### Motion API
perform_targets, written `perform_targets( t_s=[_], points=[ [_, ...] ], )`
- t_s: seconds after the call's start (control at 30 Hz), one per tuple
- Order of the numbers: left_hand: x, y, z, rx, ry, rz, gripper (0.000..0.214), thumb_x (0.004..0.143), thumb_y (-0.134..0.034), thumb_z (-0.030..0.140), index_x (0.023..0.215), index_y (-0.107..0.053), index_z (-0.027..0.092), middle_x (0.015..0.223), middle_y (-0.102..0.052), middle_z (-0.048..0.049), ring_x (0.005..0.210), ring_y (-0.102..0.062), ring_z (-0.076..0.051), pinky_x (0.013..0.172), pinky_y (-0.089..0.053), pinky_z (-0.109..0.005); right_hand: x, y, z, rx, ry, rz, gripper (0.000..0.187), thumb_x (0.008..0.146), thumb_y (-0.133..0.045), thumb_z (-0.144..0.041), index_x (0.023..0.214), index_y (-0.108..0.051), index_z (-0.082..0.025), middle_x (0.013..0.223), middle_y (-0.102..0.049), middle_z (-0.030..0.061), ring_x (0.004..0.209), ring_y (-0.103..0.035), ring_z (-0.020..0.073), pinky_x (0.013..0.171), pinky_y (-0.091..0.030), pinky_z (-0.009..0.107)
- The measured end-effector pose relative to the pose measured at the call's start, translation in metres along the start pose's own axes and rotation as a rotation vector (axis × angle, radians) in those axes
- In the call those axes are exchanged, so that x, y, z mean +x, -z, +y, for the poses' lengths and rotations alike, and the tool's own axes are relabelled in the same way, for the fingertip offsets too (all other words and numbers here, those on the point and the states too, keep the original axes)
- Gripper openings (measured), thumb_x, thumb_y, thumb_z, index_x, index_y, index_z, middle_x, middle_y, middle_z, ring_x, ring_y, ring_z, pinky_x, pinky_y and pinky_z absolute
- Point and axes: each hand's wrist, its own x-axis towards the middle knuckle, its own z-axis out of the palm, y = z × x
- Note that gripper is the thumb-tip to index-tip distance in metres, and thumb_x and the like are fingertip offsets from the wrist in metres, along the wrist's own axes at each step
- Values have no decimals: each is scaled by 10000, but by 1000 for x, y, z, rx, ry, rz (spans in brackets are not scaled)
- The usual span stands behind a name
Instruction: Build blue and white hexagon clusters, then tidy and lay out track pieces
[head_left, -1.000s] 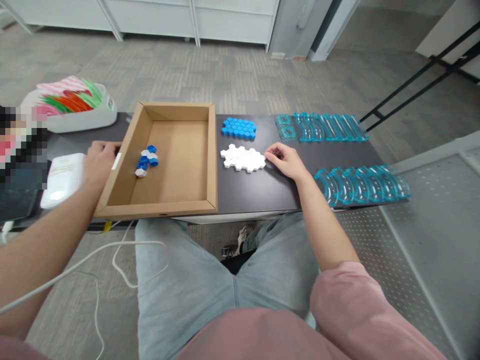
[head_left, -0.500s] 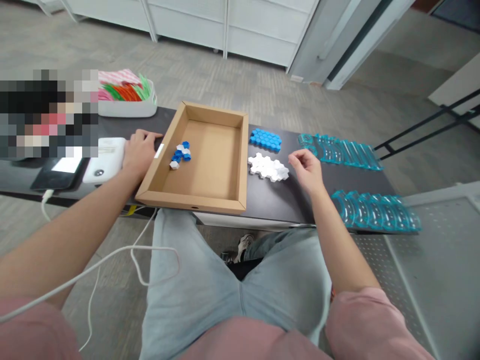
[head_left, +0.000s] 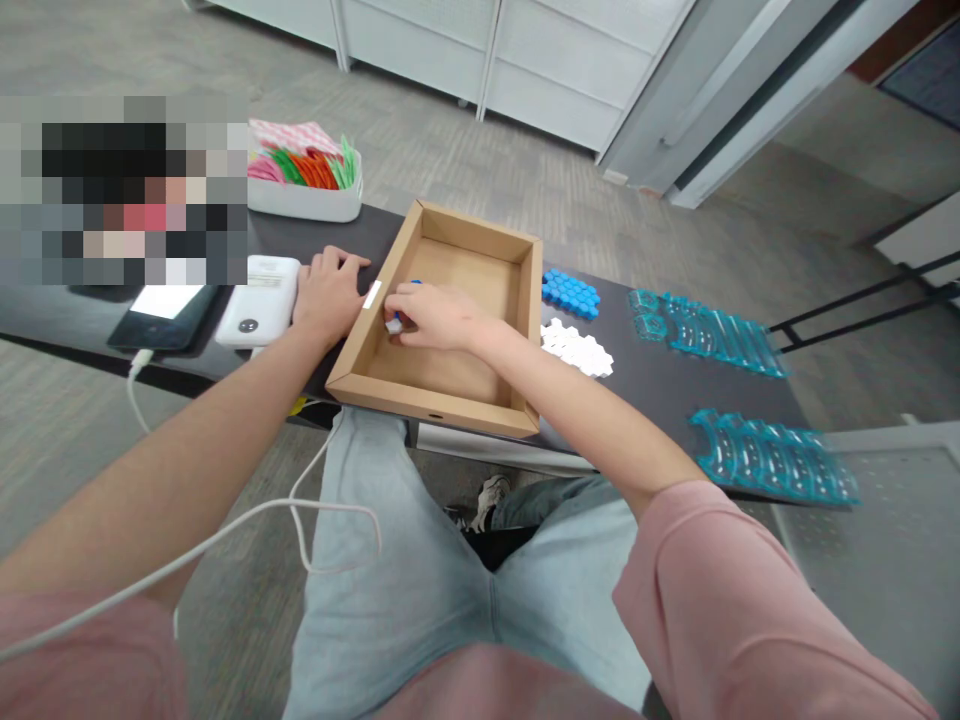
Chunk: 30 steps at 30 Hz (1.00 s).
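My right hand [head_left: 435,315] reaches into the shallow cardboard box [head_left: 435,405], fingers pinched together at its left side. Beneath the fingertips, a white hexagonal tile [head_left: 393,325] shows, with a bit of a blue tile [head_left: 415,283] behind the hand. My fingers hide the rest of that small group, and whatever they pinch cannot be made out. My left hand [head_left: 330,290] lies on the dark table just outside the box's left wall, fingers stretched out. Right of the box sit a cluster of blue hexagonal tiles [head_left: 571,293] and a cluster of white hexagonal tiles [head_left: 577,350].
Two groups of clear teal plastic trays [head_left: 720,335] lie at the table's right end. On the left are a white device [head_left: 259,300], a phone [head_left: 161,320] with a cable, and a white bin [head_left: 307,200] of colourful strips. A blurred-out patch covers the far left.
My right hand has moved left from beside the white cluster into the box, over the small tile group. My left hand stays beside the box. The view has shifted and tilted slightly.
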Motion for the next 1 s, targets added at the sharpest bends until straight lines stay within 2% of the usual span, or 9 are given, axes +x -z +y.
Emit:
perform_targets(
  t_s=[0.2,0.27,0.33,0.43,0.57,0.67,0.73,0.87,1.0],
  points=[
    [-1,0,1,-13,1,-6,661,1112,-412,460,1657,-652,172,1683,-591,-269,1553,-563,-459,1297,-422,-569,-11,-1,1,44,40,-18,125,986,-722,-123,1067,-730,-218,1112,-759,66,982,-666,250,798,-412,353],
    [-1,2,1,-20,2,-15,670,1106,-399,440,1665,-650,170,1688,-583,-272,1552,-562,-463,1298,-421,-574,-21,5,5,103,89,38,131,979,-705,-124,1075,-728,-211,1077,-756,59,965,-665,241,841,-447,354],
    [-1,4,2,-25,7,-26,674,1103,-402,434,1678,-644,178,1693,-577,-270,1556,-555,-465,1301,-418,-577,-39,18,12,181,138,156,124,1001,-703,-173,1114,-741,-207,1098,-763,61,977,-674,235,880,-486,359],
    [-3,10,4,-32,16,-57,688,1111,-406,456,1700,-626,176,1699,-564,-276,1570,-531,-472,1310,-408,-589,-87,45,33,293,133,386,160,1063,-739,-346,1164,-772,-226,1124,-772,61,980,-686,224,876,-533,356],
    [-6,19,9,-34,13,-118,754,1117,-370,504,1727,-583,116,1716,-521,-308,1583,-492,-498,1325,-390,-634,-181,63,89,406,-112,715,370,1029,-846,-623,1150,-791,-277,1027,-757,27,880,-661,193,786,-556,336],
    [-7,23,13,-14,21,-130,774,1107,-330,497,1723,-577,101,1716,-504,-317,1576,-490,-501,1334,-388,-641,-250,49,132,468,-333,940,478,916,-920,-719,1096,-760,-307,979,-729,4,779,-596,174,687,-515,325],
    [-7,25,14,9,24,-138,793,1096,-304,495,1726,-569,92,1712,-497,-323,1572,-488,-501,1337,-392,-650,-285,31,151,484,-487,1006,535,842,-937,-737,1071,-723,-304,973,-712,1,729,-542,165,640,-466,321],
    [-4,25,12,51,33,-162,890,1084,-251,612,1732,-561,86,1689,-508,-329,1554,-488,-503,1344,-404,-670,-319,-6,165,540,-689,923,566,779,-891,-742,1037,-678,-286,944,-693,4,686,-479,158,628,-431,333],
    [3,20,8,111,82,-146,856,1063,-265,619,1705,-604,165,1682,-549,-275,1540,-514,-457,1346,-440,-614,-326,-22,168,600,-692,816,487,794,-883,-662,1028,-703,-275,856,-678,-22,668,-491,156,643,-444,329]
  ],
)
